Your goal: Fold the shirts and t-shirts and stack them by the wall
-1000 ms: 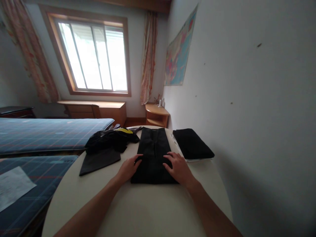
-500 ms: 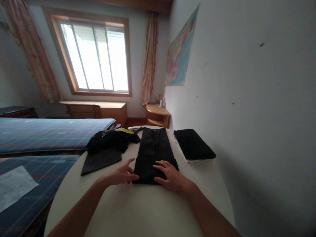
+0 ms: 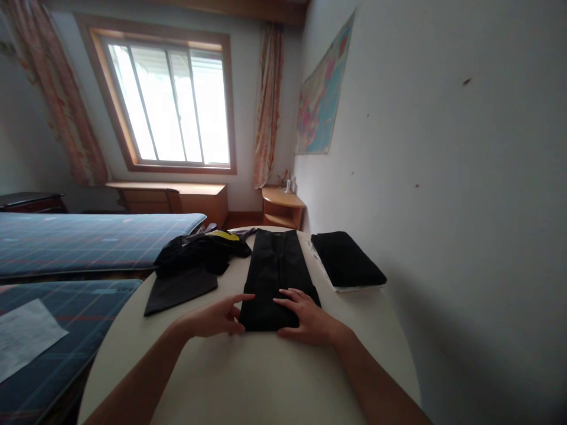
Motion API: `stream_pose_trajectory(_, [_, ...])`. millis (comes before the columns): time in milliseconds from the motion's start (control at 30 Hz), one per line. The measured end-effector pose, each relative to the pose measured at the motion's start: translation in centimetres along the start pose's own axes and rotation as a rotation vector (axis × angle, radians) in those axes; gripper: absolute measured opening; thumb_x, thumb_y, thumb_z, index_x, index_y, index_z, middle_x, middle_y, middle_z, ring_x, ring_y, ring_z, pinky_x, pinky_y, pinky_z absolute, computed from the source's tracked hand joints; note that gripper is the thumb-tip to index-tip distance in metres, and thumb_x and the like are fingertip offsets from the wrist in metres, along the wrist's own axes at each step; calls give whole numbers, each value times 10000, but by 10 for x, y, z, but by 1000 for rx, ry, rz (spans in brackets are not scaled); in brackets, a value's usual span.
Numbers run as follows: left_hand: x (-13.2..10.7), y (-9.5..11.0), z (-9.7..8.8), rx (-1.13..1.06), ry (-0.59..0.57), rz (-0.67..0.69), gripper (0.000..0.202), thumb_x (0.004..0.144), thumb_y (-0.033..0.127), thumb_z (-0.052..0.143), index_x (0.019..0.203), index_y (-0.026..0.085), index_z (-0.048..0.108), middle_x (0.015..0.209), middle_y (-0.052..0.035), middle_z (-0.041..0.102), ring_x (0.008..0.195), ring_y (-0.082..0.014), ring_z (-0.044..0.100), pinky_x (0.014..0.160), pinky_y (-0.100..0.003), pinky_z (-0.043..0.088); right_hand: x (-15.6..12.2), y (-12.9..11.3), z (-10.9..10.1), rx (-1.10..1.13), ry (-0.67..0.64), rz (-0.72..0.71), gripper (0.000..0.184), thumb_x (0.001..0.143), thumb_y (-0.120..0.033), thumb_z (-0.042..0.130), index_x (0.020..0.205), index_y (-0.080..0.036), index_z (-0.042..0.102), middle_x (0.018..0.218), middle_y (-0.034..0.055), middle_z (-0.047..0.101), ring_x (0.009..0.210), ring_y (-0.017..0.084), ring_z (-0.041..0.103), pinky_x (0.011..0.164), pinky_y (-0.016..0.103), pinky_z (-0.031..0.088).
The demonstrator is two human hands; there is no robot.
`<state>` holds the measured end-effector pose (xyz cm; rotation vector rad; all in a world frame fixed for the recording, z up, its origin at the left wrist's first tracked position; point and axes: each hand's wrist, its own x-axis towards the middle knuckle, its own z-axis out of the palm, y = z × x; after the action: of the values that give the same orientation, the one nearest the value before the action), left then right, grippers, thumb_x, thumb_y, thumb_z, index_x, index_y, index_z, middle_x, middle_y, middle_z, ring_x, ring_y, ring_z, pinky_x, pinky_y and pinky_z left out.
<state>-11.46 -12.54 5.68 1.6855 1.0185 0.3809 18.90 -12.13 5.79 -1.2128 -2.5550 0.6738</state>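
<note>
A black garment (image 3: 277, 265), folded into a long strip with its near end doubled over, lies lengthwise on the round cream-coloured table (image 3: 248, 378). My left hand (image 3: 212, 316) is at its near left corner, fingers apart; the index finger reaches over the left edge and the thumb is by the corner. Across the near right part rests my right hand (image 3: 305, 316), its fingers spread on the cloth and the thumb at the near edge. What the curled fingers of my left hand touch is hidden.
Left on the table is a loose heap of dark clothes (image 3: 199, 254) with a yellow patch. To the right lies a folded black cloth (image 3: 348, 260) on something white. A wall (image 3: 465, 248) rises close on the right; plaid mattresses (image 3: 88, 242) are at the left.
My left hand's index finger has come down and rightward onto the garment's left edge. My right hand stays on the cloth, its thumb slightly lower.
</note>
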Motion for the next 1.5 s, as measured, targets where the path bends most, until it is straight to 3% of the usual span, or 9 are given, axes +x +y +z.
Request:
stream_pose_trajectory(233, [-1, -5, -2, 127, 10, -93, 787, 764, 493, 655, 1443, 188, 398, 612, 63, 573, 502, -104, 502, 498, -205, 325, -3, -9, -6, 17, -10, -31, 824, 670, -637, 753, 1399, -338, 515, 1525, 41, 375, 1413, 309, 274, 1172, 470, 215])
stream_pose_trajectory(433, [-8, 4, -11, 135, -44, -221, 861, 802, 680, 552, 1471, 168, 375, 569, 23, 619, 426, -120, 508, 433, -204, 306, -10, -24, -19, 112, -94, -99, 567, 690, -643, 739, 1154, -318, 717, 1290, 41, 609, 1230, 273, 481, 1073, 400, 360])
stream_pose_trajectory(567, [2, 7, -9, 234, 294, 31, 663, 838, 631, 533, 1306, 163, 559, 673, -9, 654, 551, -133, 548, 524, -234, 403, -13, -31, -24, 226, -181, -160, 395, 746, -569, 727, 1029, -297, 768, 1191, 21, 676, 1142, 232, 569, 1022, 325, 401])
stream_pose_trajectory(633, [6, 11, -1, 328, 374, 159, 513, 850, 562, 559, 1190, 185, 639, 815, -32, 686, 691, -148, 597, 629, -251, 449, -14, -32, -23, 295, -243, -178, 354, 751, -536, 734, 1002, -291, 775, 1168, 7, 692, 1105, 217, 602, 1002, 295, 412])
stream_pose_trajectory(800, [2, 30, 24, 546, 141, 141, 387, 759, 526, 689, 975, 206, 714, 845, -22, 696, 760, -174, 619, 682, -259, 446, -17, -26, -18, 404, -359, -109, 398, 723, -495, 762, 1015, -225, 765, 899, 3, 726, 847, 158, 647, 740, 218, 468])
stream_pose_trajectory(1033, [-7, 45, 33, 730, 86, 104, 293, 667, 425, 783, 884, 243, 709, 813, 7, 682, 804, -198, 605, 774, -291, 418, -30, -22, -33, 189, -253, 247, 430, 597, -500, 833, 878, -190, 733, 726, -18, 648, 602, 108, 547, 503, 202, 380])
stream_pose_trajectory(1233, [-12, 49, 32, 714, 19, 38, 313, 643, 347, 780, 936, 250, 726, 939, -14, 687, 870, -211, 608, 752, -275, 433, -33, -27, -32, 71, -319, 296, 359, 581, -423, 841, 849, -206, 742, 732, -16, 656, 603, 117, 548, 515, 212, 363])
stream_pose_trajectory(1367, [-15, 50, 36, 675, -49, -78, 345, 602, 345, 792, 923, 238, 724, 866, 7, 692, 743, -173, 606, 617, -238, 408, -31, -29, -30, 53, -397, 292, 385, 560, -430, 846, 849, -195, 745, 709, -26, 638, 618, 117, 542, 544, 212, 371])
stream_pose_trajectory(1500, [-16, 50, 39, 667, -116, -71, 269, 623, 336, 773, 865, 235, 713, 791, 27, 667, 663, -144, 566, 562, -230, 371, -33, -27, -30, 106, -459, 281, 347, 572, -395, 835, 819, -180, 720, 669, -40, 600, 601, 107, 521, 524, 202, 361])
